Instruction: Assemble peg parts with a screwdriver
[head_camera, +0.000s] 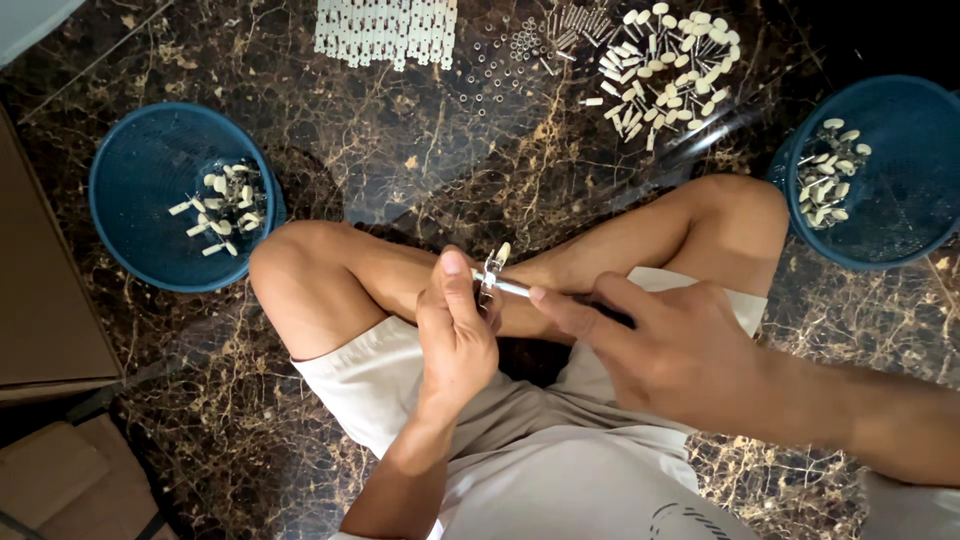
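Fingers, left hand (455, 335): closed around a small white-and-metal part (491, 273), thumb pressed upright along its side, above the crossed legs.
Fingers, right hand (665, 350): wrapped on a dark-handled tool (560, 298), forefinger laid along its shiny shaft, whose tip met the part.
Risk: the shaft tip could have slipped off the part toward the left thumb, judged from how close the thumb sat; a loose pinch would have let the part drop to the floor.
Part, appearance: pale plastic tab on a thin bright metal clip, small, partly hidden by the thumb; finer detail could not be made out.
Left basket (140, 165): blue mesh, on the dark marble floor (400, 170), holding a few white pieces.
Right basket (900, 130): blue mesh, likewise holding white pieces.
Floor, far side: a heap of white pieces (665, 65), small metal rings and pins (520, 50), and a white strip of linked plates (385, 30).
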